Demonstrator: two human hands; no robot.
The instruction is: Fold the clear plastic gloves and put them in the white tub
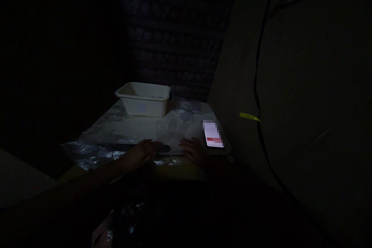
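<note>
At the pale tabletop's (145, 127) near edge, my left hand (145, 150) meets a dark, round-ended object (166, 148); I can't tell if I'm gripping it. Across a gap, my right hand's (193, 150) fingers spread loosely near the smooth, flat phone (213, 135).

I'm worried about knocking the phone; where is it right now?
In the head view, the lit phone lies near the table's right edge, just to the right of the right hand.
</note>
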